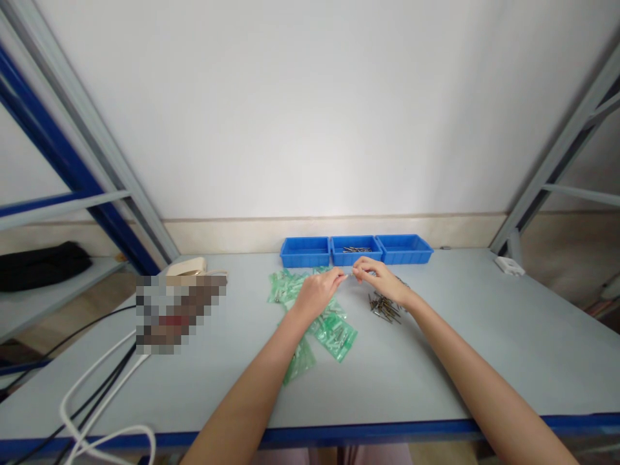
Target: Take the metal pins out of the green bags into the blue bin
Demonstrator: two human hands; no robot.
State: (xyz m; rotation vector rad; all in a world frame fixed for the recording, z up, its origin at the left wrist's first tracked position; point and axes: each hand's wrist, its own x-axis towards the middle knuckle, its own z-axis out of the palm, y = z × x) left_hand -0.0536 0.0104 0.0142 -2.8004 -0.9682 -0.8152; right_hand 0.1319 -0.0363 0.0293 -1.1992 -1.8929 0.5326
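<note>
My left hand [317, 292] and my right hand [380, 278] meet over the grey table [460, 349], fingertips pinched together on something small that I cannot make out. Under and left of my left hand lie several small green plastic bags [334, 332]. A loose pile of dark metal screws [385, 307] lies just beneath my right wrist. Behind the hands stand three blue trays in a row: the left tray [305, 252], the middle tray [357, 250] holding some screws, and the right tray [404, 248].
A beige device [186, 266] and a blurred-out patch sit at the left. White and black cables [97, 400] trail off the front left corner. A white wall rises behind. Metal shelf uprights flank both sides, and a small white part [508, 265] lies far right.
</note>
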